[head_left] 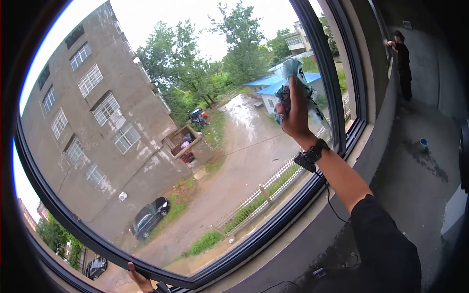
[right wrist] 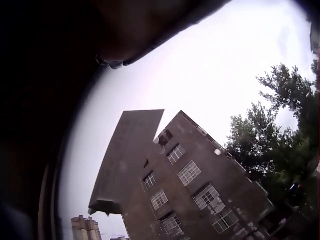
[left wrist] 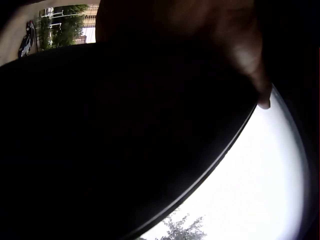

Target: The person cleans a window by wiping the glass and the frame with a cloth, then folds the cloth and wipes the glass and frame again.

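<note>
A crumpled blue-green patterned cloth lies against the upper right of the window pane in the head view. The right hand holds it, with the index finger pointing up over it and the thumb at its left. In the right wrist view that hand is a dark shape at the top, and its grip is hidden. The left hand grips the lower edge of the dark window frame, thumb up. The left wrist view shows this hand over the dark frame, thumb at its edge.
A grey wall and ledge run below the window at the right. Farther back, a person in black stands by the wall, and a small blue container is on the floor. A thin cable hangs from the right wrist.
</note>
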The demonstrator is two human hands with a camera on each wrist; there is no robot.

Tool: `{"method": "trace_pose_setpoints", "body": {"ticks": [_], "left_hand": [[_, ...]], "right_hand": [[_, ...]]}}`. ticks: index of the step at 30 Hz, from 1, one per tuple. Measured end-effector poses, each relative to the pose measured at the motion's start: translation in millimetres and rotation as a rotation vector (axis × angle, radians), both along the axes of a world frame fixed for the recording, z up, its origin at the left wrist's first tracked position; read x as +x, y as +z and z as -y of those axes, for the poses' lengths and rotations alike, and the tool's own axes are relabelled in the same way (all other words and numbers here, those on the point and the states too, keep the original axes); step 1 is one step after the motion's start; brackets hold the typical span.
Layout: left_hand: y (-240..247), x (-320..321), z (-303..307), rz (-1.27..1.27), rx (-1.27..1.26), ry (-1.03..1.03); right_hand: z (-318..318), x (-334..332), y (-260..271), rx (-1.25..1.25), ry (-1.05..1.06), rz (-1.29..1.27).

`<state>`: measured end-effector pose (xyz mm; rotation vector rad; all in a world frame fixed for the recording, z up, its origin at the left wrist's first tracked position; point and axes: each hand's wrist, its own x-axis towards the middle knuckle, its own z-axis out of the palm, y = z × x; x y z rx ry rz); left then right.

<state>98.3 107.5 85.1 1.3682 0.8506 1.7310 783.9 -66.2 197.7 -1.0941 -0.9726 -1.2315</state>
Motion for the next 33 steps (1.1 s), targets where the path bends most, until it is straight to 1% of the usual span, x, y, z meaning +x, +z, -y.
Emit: {"method": "trace_pose_setpoints", "body": {"ticks": [1,4,5,8,11,12,14,16,18,19,20,21,22,23,24,25,26,27,28,30,32,33], "left_hand": [[2.4,7.6,1.9,-0.002,0.007,0.003],[6.1,28.6,8.9,-0.027,0.007,0.029],[6.8,38.3,11.2,-0.032,0.009,0.037],[8.1,65.3,18.9,-0.033,0.007,0.052],[11.0,89.1,21.9,-0.042,0.012,0.048],[11.7,95.3,21.5,-0.048,0.018,0.044],[10.9,108.0,20.8,-0.061,0.032,0.030],[6.0,123.4,20.1,-0.070,0.041,0.015],[0.2,129.3,18.0,-0.075,0.056,-0.010],[-1.8,130.7,17.3,-0.072,0.066,-0.020],[-4.2,133.3,17.1,-0.074,0.084,-0.028],[-5.8,137.1,18.6,-0.074,0.065,-0.049],[-15.4,142.8,10.9,-0.031,0.072,-0.047],[-18.1,145.6,11.3,-0.054,0.051,-0.089],[-16.1,150.7,12.1,-0.069,0.040,-0.129],[-13.4,161.9,16.0,-0.059,0.083,-0.113],[-11.9,176.9,20.4,-0.046,0.122,-0.096],[-9.2,185.2,23.6,-0.070,0.123,-0.123],[-3.7,192.8,30.2,-0.092,0.121,-0.149],[16.2,217.6,55.0,-0.041,0.157,-0.217],[-0.9,216.7,32.3,-0.063,0.185,-0.183],[1.5,220.2,30.7,-0.058,0.213,-0.190]], "right_hand": [[8.8,10.4,3.6,-0.009,0.017,0.030],[14.0,59.1,-10.1,-0.045,-0.112,-0.026],[18.2,73.2,-11.0,-0.041,-0.122,-0.024],[29.8,105.7,-15.1,-0.049,-0.136,-0.009],[35.1,133.3,-11.5,0.034,-0.089,-0.061],[35.1,140.7,-7.1,0.038,-0.092,-0.062],[31.6,154.8,4.2,0.189,-0.042,-0.134],[26.1,167.6,11.9,0.198,-0.052,-0.182],[18.3,161.1,32.1,0.154,-0.133,-0.202],[13.0,150.2,49.5,0.138,-0.172,-0.188],[7.3,135.7,70.3,0.135,-0.106,-0.180],[5.0,120.4,98.4,0.190,-0.145,-0.074],[11.0,97.1,134.8,0.156,-0.005,-0.034],[-1.4,87.0,169.8,0.160,0.062,0.050],[-6.9,55.1,204.4,0.147,-0.020,0.038],[-16.3,27.7,242.4,0.193,-0.018,0.143],[-23.4,-4.0,273.1,0.137,-0.017,0.229],[-27.6,-39.0,295.4,0.071,-0.020,0.299],[-32.1,-75.0,311.6,0.004,-0.023,0.373],[-45.9,-146.3,321.3,-0.035,0.098,0.454],[-65.3,-229.5,305.5,0.012,0.195,0.329],[-86.7,-264.7,297.9,0.076,0.235,0.387]]}}
